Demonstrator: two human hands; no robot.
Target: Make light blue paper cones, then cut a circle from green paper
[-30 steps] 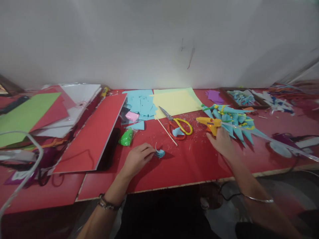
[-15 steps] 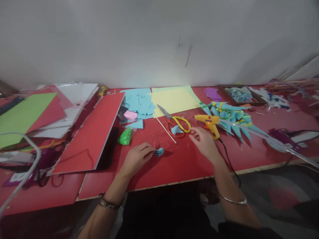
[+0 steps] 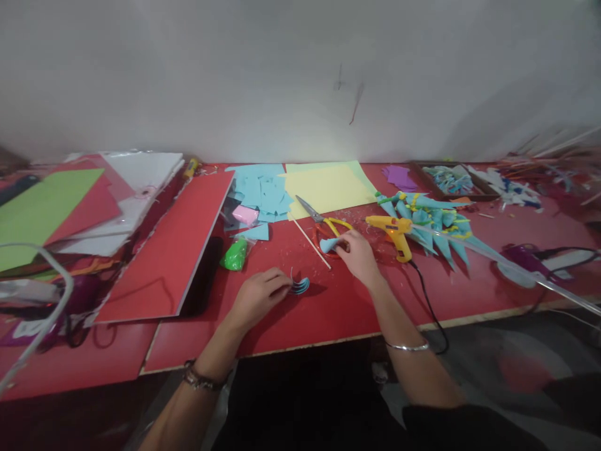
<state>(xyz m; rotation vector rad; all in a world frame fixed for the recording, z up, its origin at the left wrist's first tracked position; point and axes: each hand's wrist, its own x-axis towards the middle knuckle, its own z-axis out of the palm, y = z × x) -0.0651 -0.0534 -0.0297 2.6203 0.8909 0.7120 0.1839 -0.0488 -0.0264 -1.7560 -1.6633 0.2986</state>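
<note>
My left hand is closed at the left end of a small curled blue paper piece with thin curved strips, just above the red table. Up and to the right, my right hand pinches a small blue paper cone over the scissors' handles. The scissors have one yellow and one red handle, and their blades rest on pale yellow paper. Beside them lies a thin wooden stick. A yellow glue gun is right of my right hand.
A red board leans at the left, near a green packet and a pink packet. Blue paper pieces lie behind. Blue cones with yellow trim and a tray are at the right.
My right hand has moved left from beside the yellow handle and taken hold of the blue paper cone, which was lying on the scissors' handles. My left hand has hardly moved.
</note>
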